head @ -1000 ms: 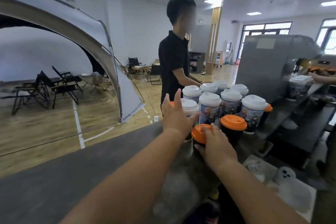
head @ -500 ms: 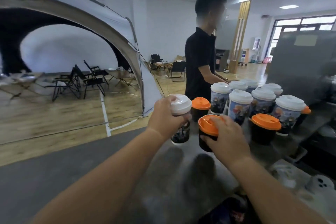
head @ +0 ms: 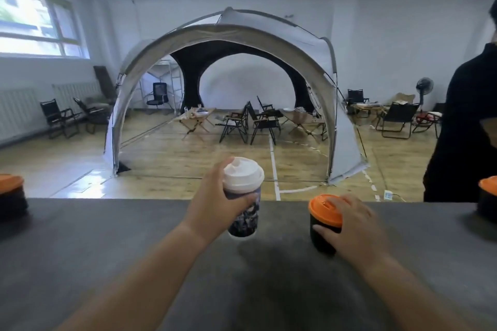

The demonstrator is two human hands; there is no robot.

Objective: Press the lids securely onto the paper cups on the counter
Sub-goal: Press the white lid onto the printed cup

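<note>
My left hand (head: pixel 212 204) grips a tall printed paper cup (head: pixel 245 220) with a white lid (head: pixel 243 175), held tilted just above the grey counter (head: pixel 107 244). My right hand (head: pixel 355 226) grips a short black cup (head: pixel 321 234) around its side, fingers lying over its orange lid (head: pixel 324 208). That cup stands near the counter's far edge. The two cups are about a hand's width apart.
Another black cup with an orange lid (head: pixel 10 196) stands at the counter's far left, and one more black orange-lidded cup (head: pixel 488 196) at the far right edge. A person in a black shirt (head: pixel 465 129) stands beyond the counter on the right. A tent (head: pixel 223 94) fills the room behind.
My view has swung left, away from the cluster of cups. Both hands carried their cups leftward along the counter; the left hand, open a second ago, now holds the white-lidded cup.
</note>
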